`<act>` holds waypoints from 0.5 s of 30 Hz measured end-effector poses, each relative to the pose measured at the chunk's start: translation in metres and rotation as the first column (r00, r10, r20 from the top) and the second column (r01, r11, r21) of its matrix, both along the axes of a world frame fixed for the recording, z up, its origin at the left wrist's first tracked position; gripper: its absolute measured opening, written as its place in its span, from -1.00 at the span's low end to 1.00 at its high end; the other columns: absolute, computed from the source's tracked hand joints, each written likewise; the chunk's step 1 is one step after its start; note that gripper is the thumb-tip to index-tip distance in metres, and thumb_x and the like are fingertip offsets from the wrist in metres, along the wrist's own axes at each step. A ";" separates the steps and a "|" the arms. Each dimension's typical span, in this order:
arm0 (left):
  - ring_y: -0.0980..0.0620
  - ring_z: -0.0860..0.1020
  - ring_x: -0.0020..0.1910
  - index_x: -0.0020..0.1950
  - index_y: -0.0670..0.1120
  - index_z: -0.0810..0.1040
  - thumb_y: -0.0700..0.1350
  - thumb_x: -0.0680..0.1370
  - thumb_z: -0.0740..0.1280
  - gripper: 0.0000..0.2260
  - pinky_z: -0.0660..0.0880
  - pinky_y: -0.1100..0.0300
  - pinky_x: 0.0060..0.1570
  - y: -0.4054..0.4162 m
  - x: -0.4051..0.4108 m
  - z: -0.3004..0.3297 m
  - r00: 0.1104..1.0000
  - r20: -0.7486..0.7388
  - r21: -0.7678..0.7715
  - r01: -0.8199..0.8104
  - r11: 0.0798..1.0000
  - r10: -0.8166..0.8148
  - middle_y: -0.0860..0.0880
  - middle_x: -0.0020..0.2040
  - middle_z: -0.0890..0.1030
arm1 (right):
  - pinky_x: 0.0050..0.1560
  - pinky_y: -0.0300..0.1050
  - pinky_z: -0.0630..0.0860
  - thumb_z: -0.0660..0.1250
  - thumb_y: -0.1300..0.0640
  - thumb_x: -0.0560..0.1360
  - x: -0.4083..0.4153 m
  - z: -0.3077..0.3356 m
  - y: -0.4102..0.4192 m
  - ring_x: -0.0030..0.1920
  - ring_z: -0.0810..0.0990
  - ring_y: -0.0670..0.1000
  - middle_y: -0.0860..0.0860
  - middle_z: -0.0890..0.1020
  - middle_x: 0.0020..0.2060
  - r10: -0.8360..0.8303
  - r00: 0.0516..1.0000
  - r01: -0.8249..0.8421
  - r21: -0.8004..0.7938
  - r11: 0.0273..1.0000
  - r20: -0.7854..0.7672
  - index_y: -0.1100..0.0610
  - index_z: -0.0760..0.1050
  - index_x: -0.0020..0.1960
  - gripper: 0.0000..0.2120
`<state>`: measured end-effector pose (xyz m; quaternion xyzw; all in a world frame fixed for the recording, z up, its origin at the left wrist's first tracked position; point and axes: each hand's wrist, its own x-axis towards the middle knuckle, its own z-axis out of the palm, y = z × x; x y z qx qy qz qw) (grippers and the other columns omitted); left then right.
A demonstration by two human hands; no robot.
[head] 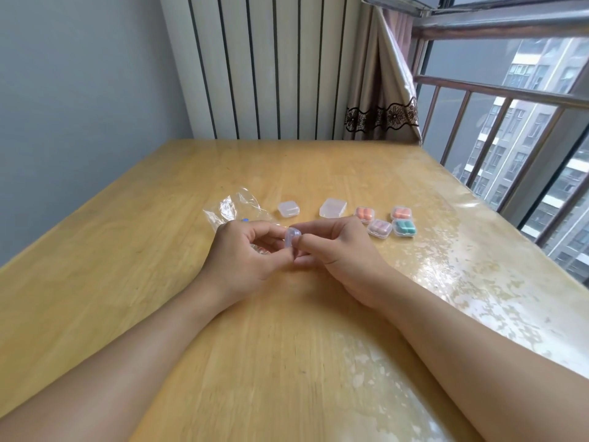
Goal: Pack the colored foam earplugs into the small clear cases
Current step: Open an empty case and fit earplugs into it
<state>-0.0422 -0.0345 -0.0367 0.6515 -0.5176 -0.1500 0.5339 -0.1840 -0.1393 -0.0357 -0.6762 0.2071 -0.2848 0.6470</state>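
Wooden table [287, 346]; both hands hide most of clear case [292, 238].

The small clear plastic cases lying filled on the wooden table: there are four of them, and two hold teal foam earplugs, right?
Not quite. The head view shows four filled small clear plastic cases on the wooden table, but only one holds teal foam earplugs. Two hold orange earplugs, and one holds pale pink ones.
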 end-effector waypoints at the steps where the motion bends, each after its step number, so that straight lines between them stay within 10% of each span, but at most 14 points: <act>1: -0.02 0.66 -0.27 -0.10 -0.04 0.75 -0.11 0.49 0.51 -0.97 0.58 0.19 -0.19 0.000 0.001 -0.001 1.000 -0.005 0.002 0.003 1.000 -0.003 0.00 -0.28 0.72 | 0.17 0.05 0.64 0.40 0.28 0.55 0.000 0.000 0.000 -0.05 0.74 0.00 0.05 0.76 -0.17 0.008 1.000 -0.009 -0.008 1.000 -0.009 0.28 0.71 0.06 -0.85; 4: 0.19 0.51 -0.47 -0.10 -0.07 0.75 -0.17 0.50 0.50 -0.96 0.50 0.26 -0.30 0.000 0.001 0.000 1.000 0.001 0.017 0.024 1.000 -0.024 0.06 -0.41 0.66 | 0.20 0.06 0.64 0.38 0.29 0.54 0.001 -0.001 -0.001 0.10 0.72 0.16 0.16 0.76 -0.06 0.017 0.999 -0.018 -0.021 1.000 -0.037 0.27 0.71 0.06 -0.84; 11: 0.00 0.71 -0.07 -0.07 0.03 0.75 -0.14 0.50 0.46 -0.90 0.60 0.10 0.05 -0.001 0.012 0.000 0.993 -0.118 -0.024 0.002 1.000 -0.004 -0.05 -0.12 0.75 | 0.16 -0.06 0.65 0.32 0.36 0.56 -0.001 0.000 -0.009 0.02 0.73 0.06 0.13 0.75 -0.02 -0.006 0.999 0.004 0.042 0.999 0.032 0.31 0.67 0.14 -0.78; 15: 0.00 0.71 -0.16 -0.03 -0.01 0.70 -0.23 0.59 0.37 -0.85 0.62 0.12 0.04 -0.002 0.008 0.001 0.982 -0.186 -0.048 -0.014 0.999 0.005 -0.09 -0.18 0.74 | 0.02 -0.13 0.67 0.27 0.37 0.60 -0.001 -0.001 -0.015 -0.02 0.72 0.07 0.20 0.74 0.00 -0.036 0.998 0.032 0.094 0.995 0.046 0.32 0.64 0.17 -0.78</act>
